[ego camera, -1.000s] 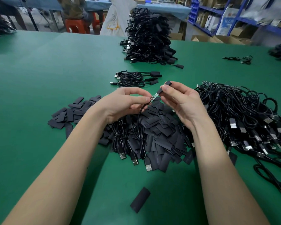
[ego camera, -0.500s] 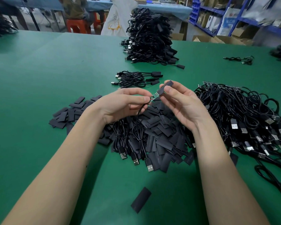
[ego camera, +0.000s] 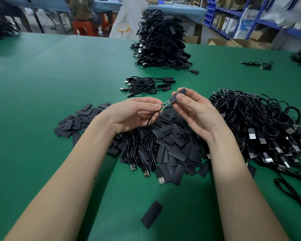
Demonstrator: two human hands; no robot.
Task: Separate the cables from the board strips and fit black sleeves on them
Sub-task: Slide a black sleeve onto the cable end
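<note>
The fingers of the left hand (ego camera: 129,113) pinch the cable (ego camera: 149,126) right where it meets its small green board (ego camera: 165,104), holding that end stiff and pointed toward the other hand. The fingers of the right hand (ego camera: 196,112) grasp a black sleeve (ego camera: 178,95) between thumb and forefinger, its open mouth already over the far tip of the board. The two are held in one slanted line, likely so the flat tube can slide down without catching on the components. Most of the board is bare, so the sleeve is only just started, and the next move would call for a steady push along that line.

Below the hands the cable hangs in a loose curve down to a few cables with USB plugs (ego camera: 161,179) lying on a heap of loose sleeves (ego camera: 177,148), close enough to reach. One stray sleeve (ego camera: 151,214) lies alone nearer the person. To the right, a tangle of cables (ego camera: 261,129) spreads on the green counter (ego camera: 50,84), a board strip (ego camera: 240,92) showing at its far edge; I judge this the unseparated stock. Beyond the hands sits a small bundle of sleeved cables (ego camera: 146,84), and farther back a tall stack (ego camera: 162,42), probably finished pieces set out of the way.
</note>
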